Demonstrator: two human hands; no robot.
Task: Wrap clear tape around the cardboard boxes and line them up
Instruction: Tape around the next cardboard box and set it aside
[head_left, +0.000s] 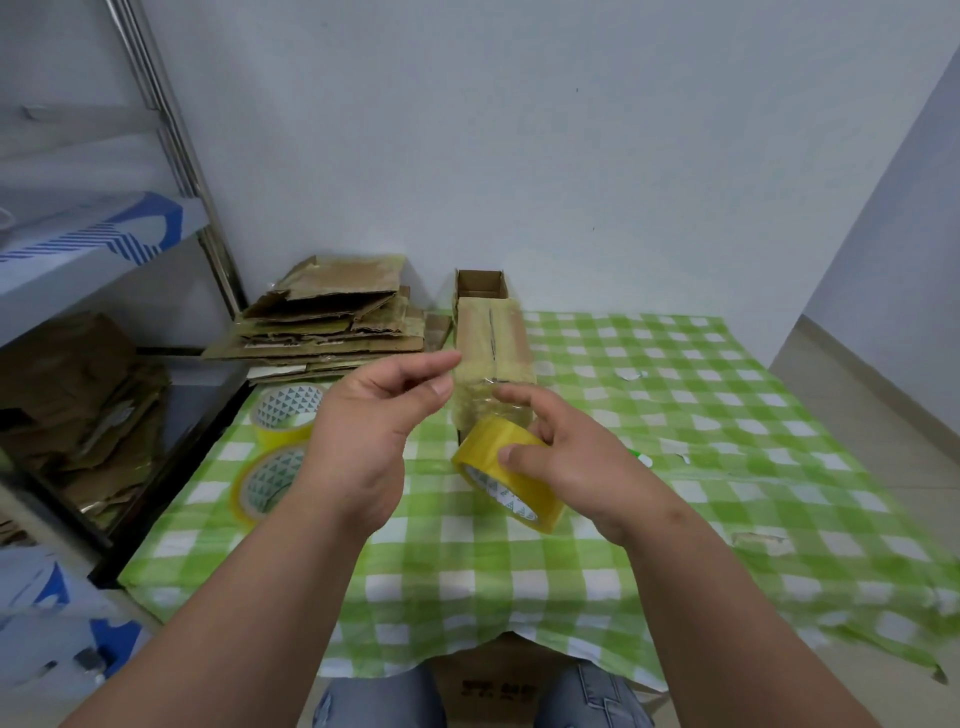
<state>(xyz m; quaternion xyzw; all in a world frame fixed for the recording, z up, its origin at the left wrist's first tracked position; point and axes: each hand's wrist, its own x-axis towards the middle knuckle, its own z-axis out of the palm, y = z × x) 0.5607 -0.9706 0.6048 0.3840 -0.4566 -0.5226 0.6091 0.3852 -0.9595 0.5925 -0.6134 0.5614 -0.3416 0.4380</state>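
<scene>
The room was evenly and softly lit, fairly bright, with no hard shadows; only faint shade lay under the hands on the checked cloth (675, 374). The pale wall (519, 130) looked bluish and flat. Wide-angle bending curved the shelf post (171, 135) at the left edge. The cloth's front right corner was smeared with blur.

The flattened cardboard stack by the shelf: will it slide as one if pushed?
Probably not. The flattened cardboard stack is loose and uneven, with torn, offset edges, so the top sheets would likely shift first. The sheets look thin and light, and apt to bend.
</scene>
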